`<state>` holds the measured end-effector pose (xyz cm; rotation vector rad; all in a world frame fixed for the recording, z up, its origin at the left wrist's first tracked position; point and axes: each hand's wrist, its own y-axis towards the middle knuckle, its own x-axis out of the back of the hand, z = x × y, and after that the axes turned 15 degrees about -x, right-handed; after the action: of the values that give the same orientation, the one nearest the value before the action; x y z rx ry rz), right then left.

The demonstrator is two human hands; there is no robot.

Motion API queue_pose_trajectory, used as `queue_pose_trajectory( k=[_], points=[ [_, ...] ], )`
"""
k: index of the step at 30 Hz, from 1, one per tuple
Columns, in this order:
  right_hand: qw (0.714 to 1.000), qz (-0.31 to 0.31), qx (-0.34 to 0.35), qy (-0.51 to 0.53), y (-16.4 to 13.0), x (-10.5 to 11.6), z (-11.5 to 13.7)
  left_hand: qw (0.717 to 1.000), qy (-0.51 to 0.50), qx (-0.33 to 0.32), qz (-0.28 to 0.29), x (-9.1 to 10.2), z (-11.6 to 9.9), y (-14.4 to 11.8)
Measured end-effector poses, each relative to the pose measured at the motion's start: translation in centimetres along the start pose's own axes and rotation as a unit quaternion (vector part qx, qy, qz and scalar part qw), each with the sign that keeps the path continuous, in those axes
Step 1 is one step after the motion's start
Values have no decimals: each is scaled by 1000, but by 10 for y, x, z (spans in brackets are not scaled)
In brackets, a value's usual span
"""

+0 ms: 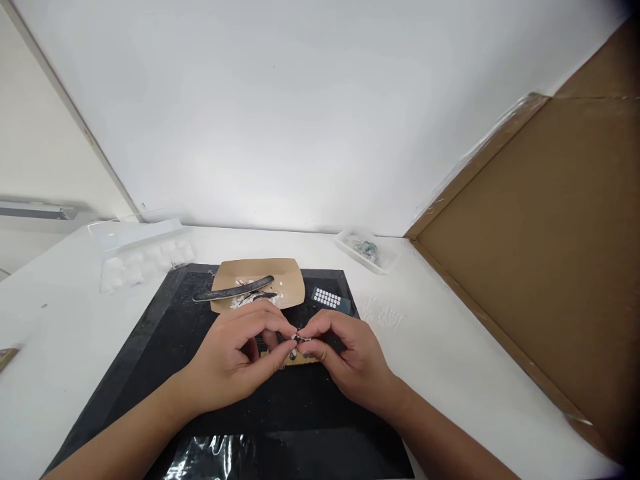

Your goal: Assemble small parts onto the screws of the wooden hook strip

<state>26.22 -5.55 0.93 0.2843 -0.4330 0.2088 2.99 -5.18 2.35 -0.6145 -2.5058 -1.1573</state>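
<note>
Black mat [150, 373] lies under our left hand [235, 363] and right hand [345, 357]. Both grips pinch closed on one tiny metal part [301, 339], too small to identify. Behind sits a brown paper tray [290, 280].

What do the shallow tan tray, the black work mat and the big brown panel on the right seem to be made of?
The shallow tan tray looks like matte kraft paperboard with folded edges. The black work mat seems rubber or plastic, dull and scuffed. The big brown panel looks like cardboard, with clear glossy tape along its edges.
</note>
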Motion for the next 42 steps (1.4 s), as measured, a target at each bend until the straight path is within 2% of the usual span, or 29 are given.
queue_pose_trajectory(
  k=[8,12,19,25,30,35,42],
  points=[
    [999,-10,41,21,-4,-3,1,997,-75,28,26,2,-1,2],
    [998,1,55,39,-3,-2,4,997,-64,4,39,3,-1,4],
    [998,16,51,43,-3,-1,3,998,-48,11,38,3,-1,4],
    [997,-33,68,8,-4,-6,1,999,-24,-22,20,3,-2,4],
    [989,-76,121,-40,-3,-8,0,999,-12,-31,-5,2,0,2],
    [978,-86,163,-92,-6,-9,-4,999,7,-33,-16,0,-1,3],
    [973,-89,159,-142,-8,-7,1,998,50,-44,-10,-1,-3,5]
  ],
)
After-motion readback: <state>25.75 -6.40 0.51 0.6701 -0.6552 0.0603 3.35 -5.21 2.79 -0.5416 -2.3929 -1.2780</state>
